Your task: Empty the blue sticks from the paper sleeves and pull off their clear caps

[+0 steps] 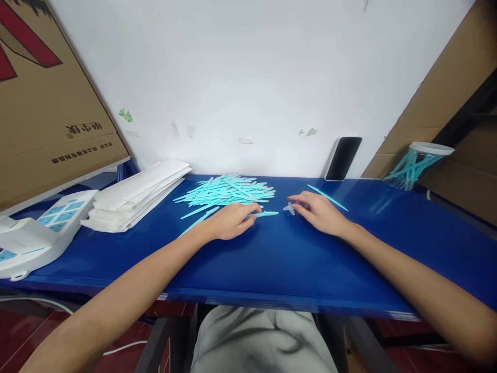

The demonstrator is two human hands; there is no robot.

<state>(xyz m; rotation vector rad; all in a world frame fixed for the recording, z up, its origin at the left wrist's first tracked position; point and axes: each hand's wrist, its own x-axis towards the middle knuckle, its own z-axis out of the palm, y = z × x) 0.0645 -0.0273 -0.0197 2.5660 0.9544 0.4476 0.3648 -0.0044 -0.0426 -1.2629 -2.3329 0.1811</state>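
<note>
My left hand (235,220) is closed, thumb and fingers pinching a turquoise eyebrow razor (268,213) whose tip points right. Behind it, close to the wall, lies a loose pile of turquoise eyebrow razors (229,190). To the right, my right hand (318,210) has thumb and index finger apart, with the thumb beside small translucent plastic pieces (289,208) that look like blade caps. I cannot tell whether the thumb touches them. A single eyebrow razor (328,197) lies on the blue table (272,264) just behind my right hand.
White envelopes (135,194) are stacked on the left, beside a white power strip (58,223). A phone (343,158) leans against the wall. At the far right stands a clear jar (415,166) holding turquoise sticks. Cardboard (58,119) borders the left side.
</note>
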